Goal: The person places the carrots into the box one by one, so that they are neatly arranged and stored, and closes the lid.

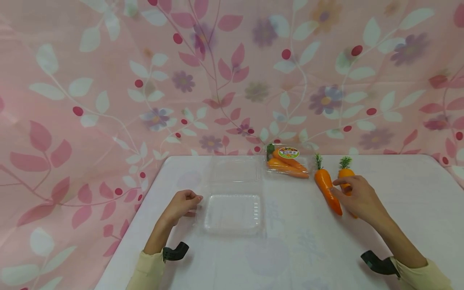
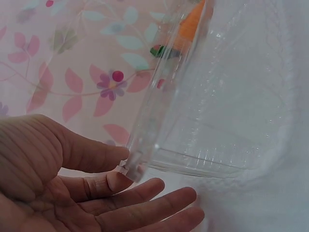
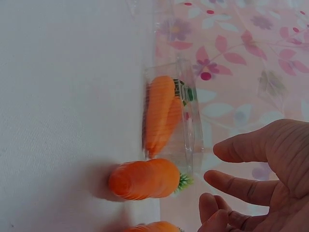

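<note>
In the head view, my left hand (image 1: 184, 204) is at the left side of a clear plastic clamshell box (image 1: 232, 231), whose lid is laid back behind its base. The left wrist view shows thumb and index finger pinching a corner of the box (image 2: 136, 164), the other fingers stretched out beneath. My right hand (image 1: 357, 197) hovers over two loose orange carrots with green tops, a nearer-left carrot (image 1: 325, 188) and a right carrot (image 1: 346, 173) partly hidden by the fingers. From the right wrist, thumb and index finger stand apart with nothing between them, beside a carrot (image 3: 145, 180).
Behind the loose carrots, a closed clear box of carrots (image 1: 288, 162) with a label stands at the table's far edge. The white-covered table (image 1: 290, 257) ends at a pink floral curtain (image 1: 232, 80). Dark wrist cameras sit at both sleeves.
</note>
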`<state>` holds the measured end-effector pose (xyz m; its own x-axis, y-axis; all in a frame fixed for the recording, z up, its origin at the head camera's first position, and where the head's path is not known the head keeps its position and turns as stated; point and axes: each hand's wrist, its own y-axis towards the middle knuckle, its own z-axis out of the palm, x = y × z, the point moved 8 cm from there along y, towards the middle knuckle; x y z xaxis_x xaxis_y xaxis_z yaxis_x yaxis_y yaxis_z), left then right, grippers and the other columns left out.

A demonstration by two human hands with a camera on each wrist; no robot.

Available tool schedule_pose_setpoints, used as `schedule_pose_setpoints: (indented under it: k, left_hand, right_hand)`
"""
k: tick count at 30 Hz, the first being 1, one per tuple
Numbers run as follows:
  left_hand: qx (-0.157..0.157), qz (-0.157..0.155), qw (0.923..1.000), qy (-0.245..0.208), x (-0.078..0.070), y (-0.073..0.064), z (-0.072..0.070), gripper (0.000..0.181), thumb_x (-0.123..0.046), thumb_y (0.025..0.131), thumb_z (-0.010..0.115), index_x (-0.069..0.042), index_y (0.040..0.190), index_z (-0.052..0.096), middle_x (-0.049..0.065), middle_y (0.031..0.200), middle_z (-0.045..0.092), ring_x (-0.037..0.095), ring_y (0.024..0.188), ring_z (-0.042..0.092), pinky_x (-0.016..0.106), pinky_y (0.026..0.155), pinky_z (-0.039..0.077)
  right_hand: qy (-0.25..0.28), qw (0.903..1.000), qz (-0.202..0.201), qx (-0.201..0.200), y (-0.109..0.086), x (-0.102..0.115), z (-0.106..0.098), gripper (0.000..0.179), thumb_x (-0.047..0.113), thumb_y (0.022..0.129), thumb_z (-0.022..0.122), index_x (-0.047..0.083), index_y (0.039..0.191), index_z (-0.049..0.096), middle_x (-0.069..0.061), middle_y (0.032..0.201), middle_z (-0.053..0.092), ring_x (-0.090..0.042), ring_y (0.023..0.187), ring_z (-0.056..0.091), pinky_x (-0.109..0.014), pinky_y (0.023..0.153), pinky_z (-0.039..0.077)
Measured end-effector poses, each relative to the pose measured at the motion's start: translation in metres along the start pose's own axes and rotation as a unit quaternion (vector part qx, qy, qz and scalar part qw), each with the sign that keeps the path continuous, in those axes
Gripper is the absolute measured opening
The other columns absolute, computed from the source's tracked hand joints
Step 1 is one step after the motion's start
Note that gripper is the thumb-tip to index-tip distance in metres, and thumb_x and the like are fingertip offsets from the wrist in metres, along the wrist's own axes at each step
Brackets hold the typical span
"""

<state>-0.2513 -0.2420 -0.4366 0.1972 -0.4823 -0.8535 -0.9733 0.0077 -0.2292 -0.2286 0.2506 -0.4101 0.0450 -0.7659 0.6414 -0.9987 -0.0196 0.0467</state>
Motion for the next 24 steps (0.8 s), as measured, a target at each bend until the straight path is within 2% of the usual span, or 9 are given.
schedule_pose_setpoints:
  k: [13, 24]
  left_hand:
    - [0.026, -0.008, 0.9993, -0.027, 0.008, 0.002, 0.002, 0.024, -0.015, 0.097, 0.062, 0.008, 0.096, 0.058, 0.021, 0.111, 0.066, 0.027, 0.084, 0.064, 0.038, 0.068, 0.059]
    - [0.040, -0.006, 0.9986, -0.034, 0.009, -0.001, 0.002, 0.024, -0.015, 0.098, 0.059, 0.009, 0.098, 0.056, 0.023, 0.122, 0.064, 0.027, 0.088, 0.065, 0.038, 0.070, 0.059]
  right_hand:
    - [-0.007, 0.9996, -0.014, -0.025, 0.000, -0.007, -0.008, 0.036, 0.026, 0.094, 0.066, -0.006, 0.112, 0.066, -0.033, 0.119, 0.046, -0.044, 0.097, 0.051, -0.052, 0.068, 0.053]
    - [-0.007, 0.9992, 0.001, -0.040, 0.006, -0.025, -0.011, 0.044, 0.029, 0.092, 0.069, -0.009, 0.115, 0.062, -0.033, 0.117, 0.045, -0.043, 0.095, 0.050, -0.038, 0.059, 0.054]
